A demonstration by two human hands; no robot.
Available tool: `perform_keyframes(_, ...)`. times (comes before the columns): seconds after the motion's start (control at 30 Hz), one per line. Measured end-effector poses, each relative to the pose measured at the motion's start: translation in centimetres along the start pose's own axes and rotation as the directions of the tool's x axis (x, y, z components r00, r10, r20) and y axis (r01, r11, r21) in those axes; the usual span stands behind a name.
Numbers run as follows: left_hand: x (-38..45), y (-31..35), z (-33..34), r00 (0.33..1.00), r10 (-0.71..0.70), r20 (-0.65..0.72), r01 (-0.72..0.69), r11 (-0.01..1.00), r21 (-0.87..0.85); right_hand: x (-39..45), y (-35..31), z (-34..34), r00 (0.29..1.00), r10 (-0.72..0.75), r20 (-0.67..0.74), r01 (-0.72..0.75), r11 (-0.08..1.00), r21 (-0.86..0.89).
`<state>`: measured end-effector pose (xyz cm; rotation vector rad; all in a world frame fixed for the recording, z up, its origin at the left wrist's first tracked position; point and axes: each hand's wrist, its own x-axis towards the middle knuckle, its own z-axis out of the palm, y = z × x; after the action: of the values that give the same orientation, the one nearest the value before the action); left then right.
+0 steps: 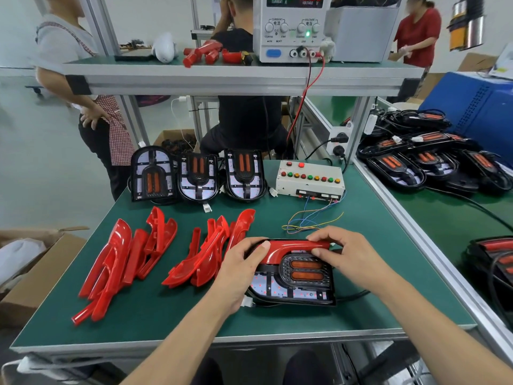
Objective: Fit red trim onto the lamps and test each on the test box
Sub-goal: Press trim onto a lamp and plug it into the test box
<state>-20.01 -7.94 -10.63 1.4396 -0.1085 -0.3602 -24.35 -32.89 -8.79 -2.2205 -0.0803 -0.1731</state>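
Seating red trim (pixel 283 250) on the lamp (pixel 294 276), near bench edge, 6 o'clock.
My left hand (pixel 244 266) grips the lamp's left end; my right hand (pixel 342 251) pinches the trim's bar. Stiff, glossy, probably light plastic: hold by the edges, press evenly. Spare trims (pixel 155 257) at 10 o'clock; test box (pixel 309 176) at 12.

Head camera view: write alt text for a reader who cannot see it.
Both hands, left hand and right hand, press a red trim piece onto a lamp lying on a green bench. Loose red trims lie left; three untrimmed lamps and a button test box stand behind.
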Motion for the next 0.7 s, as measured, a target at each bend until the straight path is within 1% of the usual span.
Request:
perform_keyframes(0.1, 0.0, 0.1, 0.1, 1.0, -0.005, -0.007, 0.005, 1.0, -0.013, -0.2, 0.0, 0.1, 1.0, -0.021, 0.005, 0.022, 1.0, -0.009)
perform_keyframes(0.2, 0.0, 0.1, 0.3, 1.0, 0.006, -0.005, -0.006, 1.0, -0.009, -0.4, 0.0, 0.2, 1.0, 0.004, -0.013, -0.004, 1.0, 0.01)
perform_keyframes(0.4, -0.1, 0.1, 0.3, 1.0, -0.023, -0.022, 0.02, 0.995, -0.099, -0.6, 0.0, 0.2, 0.999, 0.048, -0.003, -0.047, 0.996, 0.073)
perform_keyframes(0.5, -0.1, 0.0, 0.4, 1.0, -0.021, -0.015, 0.019, 0.993, -0.115, -0.8, 0.3, 0.5, 0.992, 0.119, -0.039, -0.11, 0.978, 0.174)
perform_keyframes(0.6, -0.3, 0.1, 0.4, 1.0, -0.005, -0.008, 0.004, 0.991, -0.137, -1.3, 0.2, 1.3, 0.983, 0.177, -0.04, -0.156, 0.938, 0.311)
perform_keyframes(0.7, -0.3, 0.1, 0.3, 1.0, 0.005, -0.007, -0.006, 0.992, -0.13, -1.6, -0.1, 2.0, 0.964, 0.265, -0.002, -0.224, 0.82, 0.527)
